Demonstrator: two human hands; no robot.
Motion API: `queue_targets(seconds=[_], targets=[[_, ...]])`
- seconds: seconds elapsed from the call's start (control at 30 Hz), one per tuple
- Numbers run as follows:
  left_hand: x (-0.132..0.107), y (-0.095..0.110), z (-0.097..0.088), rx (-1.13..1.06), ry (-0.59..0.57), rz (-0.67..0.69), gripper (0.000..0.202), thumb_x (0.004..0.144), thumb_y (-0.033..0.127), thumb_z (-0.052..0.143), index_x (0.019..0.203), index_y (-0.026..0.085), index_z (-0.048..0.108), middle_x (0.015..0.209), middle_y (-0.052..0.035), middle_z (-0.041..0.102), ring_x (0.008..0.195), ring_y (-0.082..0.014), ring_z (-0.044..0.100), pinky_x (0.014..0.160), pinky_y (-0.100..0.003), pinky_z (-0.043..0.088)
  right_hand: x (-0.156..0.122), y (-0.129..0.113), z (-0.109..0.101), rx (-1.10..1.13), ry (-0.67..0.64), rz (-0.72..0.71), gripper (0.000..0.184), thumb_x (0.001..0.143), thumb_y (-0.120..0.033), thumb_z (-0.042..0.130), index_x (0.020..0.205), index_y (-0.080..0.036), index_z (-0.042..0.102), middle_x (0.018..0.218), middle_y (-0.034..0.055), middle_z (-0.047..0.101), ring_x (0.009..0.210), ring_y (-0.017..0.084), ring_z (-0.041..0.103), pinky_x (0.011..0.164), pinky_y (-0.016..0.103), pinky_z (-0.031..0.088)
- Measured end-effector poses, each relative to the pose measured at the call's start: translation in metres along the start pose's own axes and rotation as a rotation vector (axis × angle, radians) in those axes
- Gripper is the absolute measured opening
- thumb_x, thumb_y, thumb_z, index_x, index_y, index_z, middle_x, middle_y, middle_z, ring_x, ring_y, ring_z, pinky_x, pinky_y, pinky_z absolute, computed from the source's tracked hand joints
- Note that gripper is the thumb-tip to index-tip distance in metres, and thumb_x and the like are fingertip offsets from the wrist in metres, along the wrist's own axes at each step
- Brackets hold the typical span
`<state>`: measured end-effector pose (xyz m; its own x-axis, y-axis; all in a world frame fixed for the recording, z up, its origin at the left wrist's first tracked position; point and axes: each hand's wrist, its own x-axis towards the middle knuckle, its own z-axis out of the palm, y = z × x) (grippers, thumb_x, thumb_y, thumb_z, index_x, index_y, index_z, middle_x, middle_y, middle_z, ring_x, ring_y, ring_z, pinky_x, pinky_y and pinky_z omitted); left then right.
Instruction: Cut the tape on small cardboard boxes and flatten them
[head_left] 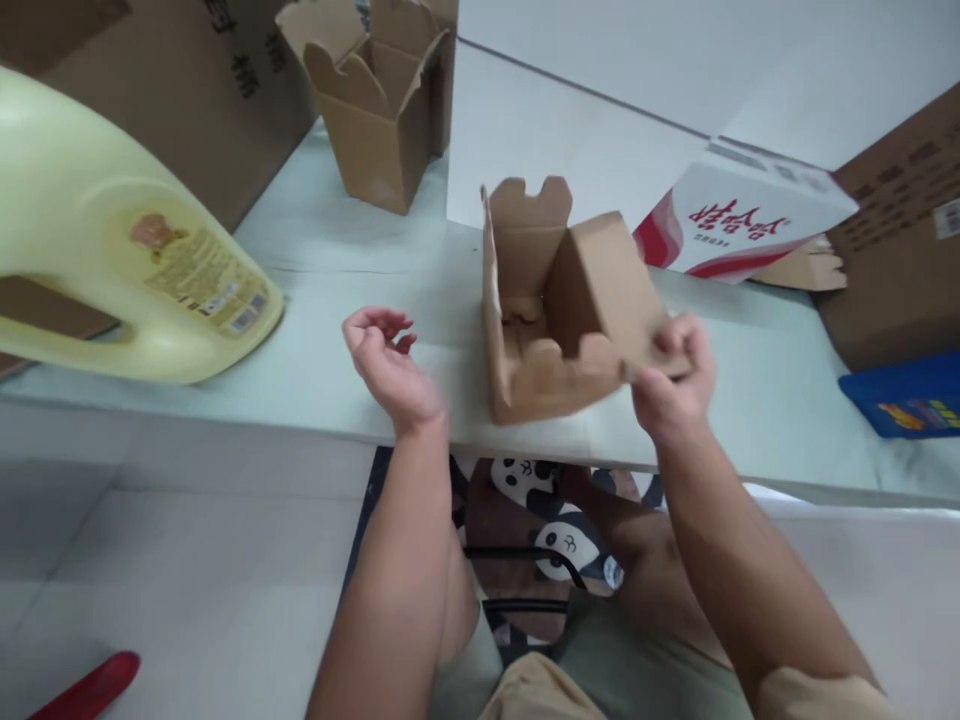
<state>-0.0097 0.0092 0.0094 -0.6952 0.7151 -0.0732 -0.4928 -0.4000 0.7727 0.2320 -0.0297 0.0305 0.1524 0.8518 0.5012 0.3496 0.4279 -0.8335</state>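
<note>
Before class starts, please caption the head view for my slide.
The right hand grips a flap of an open cardboard box; the left hand hovers apart.

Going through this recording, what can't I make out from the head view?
All in the head view:
Yellow bottle: its far end is cut off by the left edge.
Right hand: blurred, so exact finger placement on the open carton is unclear.
Inside of that carton: partly hidden by its near wall.
Red object: cut off by the bottom edge; I cannot tell what it is.

Flat, dimmish lt; R hand (pixel 677 378) slightly blurred; wide-angle stretch nr edges.
</note>
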Motion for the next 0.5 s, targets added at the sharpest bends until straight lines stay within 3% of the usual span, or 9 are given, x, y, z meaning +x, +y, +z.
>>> queue_targets(seconds=[0.07, 0.13, 0.2, 0.27, 0.33, 0.5], targets=[[-0.009, -0.008, 0.004, 0.021, -0.159, -0.062, 0.022, 0.091, 0.042, 0.048, 0.083, 0.024, 0.06, 0.092, -0.0048, 0.063, 0.089, -0.0182, 0.061, 0.077, -0.028, 0.044, -0.026, 0.001, -0.036, 0.163, 0.1, 0.095, 0.057, 0.066, -0.068, 0.082, 0.083, -0.029, 0.043, 0.081, -0.0019, 0.047, 0.074, 0.022, 0.057, 0.068, 0.036, 0.052], [-0.021, -0.016, 0.009, 0.053, -0.352, -0.102, 0.031, 0.088, 0.053, 0.055, 0.087, 0.024, 0.066, 0.104, -0.008, 0.069, 0.106, -0.0223, 0.065, 0.086, -0.03, 0.047, -0.047, 0.002, -0.059, 0.244, 0.162, 0.158, 0.048, 0.071, -0.067, 0.077, 0.094, -0.034, 0.051, 0.092, 0.0003, 0.056, 0.086, 0.025, 0.063, 0.075, 0.04, 0.055], [-0.035, -0.023, 0.014, 0.076, -0.575, -0.142, 0.04, 0.084, 0.063, 0.063, 0.094, 0.025, 0.07, 0.114, -0.0088, 0.072, 0.118, -0.0265, 0.065, 0.093, -0.033, 0.049, -0.062, 0.006, -0.068, 0.279, 0.202, 0.197, 0.052, 0.074, -0.069, 0.073, 0.112, -0.04, 0.053, 0.103, 0.0018, 0.062, 0.098, 0.029, 0.066, 0.086, 0.045, 0.057], [-0.05, -0.029, 0.019, 0.096, -0.746, -0.177, 0.05, 0.078, 0.072, 0.068, 0.098, 0.026, 0.073, 0.116, -0.0085, 0.074, 0.121, -0.0296, 0.065, 0.098, -0.037, 0.051, -0.07, 0.013, -0.07, 0.299, 0.181, 0.205, 0.069, 0.07, -0.074, 0.074, 0.127, -0.044, 0.049, 0.107, 0.0027, 0.066, 0.105, 0.032, 0.067, 0.091, 0.049, 0.058], [-0.062, -0.035, 0.025, 0.127, -0.824, -0.181, 0.057, 0.075, 0.078, 0.07, 0.099, 0.026, 0.075, 0.117, -0.0091, 0.074, 0.123, -0.0312, 0.065, 0.104, -0.041, 0.051, -0.075, 0.021, -0.072, 0.32, 0.093, 0.177, 0.082, 0.067, -0.079, 0.074, 0.135, -0.043, 0.047, 0.113, 0.0043, 0.067, 0.112, 0.034, 0.066, 0.093, 0.051, 0.059], [-0.079, -0.046, 0.039, 0.198, -0.812, -0.088, 0.056, 0.076, 0.078, 0.072, 0.084, 0.022, 0.075, 0.113, -0.012, 0.074, 0.116, -0.0293, 0.066, 0.109, -0.043, 0.048, -0.088, 0.025, -0.091, 0.267, -0.181, 0.116, 0.085, 0.072, -0.067, 0.082, 0.145, -0.039, 0.047, 0.14, 0.0057, 0.061, 0.125, 0.032, 0.063, 0.105, 0.048, 0.057]])
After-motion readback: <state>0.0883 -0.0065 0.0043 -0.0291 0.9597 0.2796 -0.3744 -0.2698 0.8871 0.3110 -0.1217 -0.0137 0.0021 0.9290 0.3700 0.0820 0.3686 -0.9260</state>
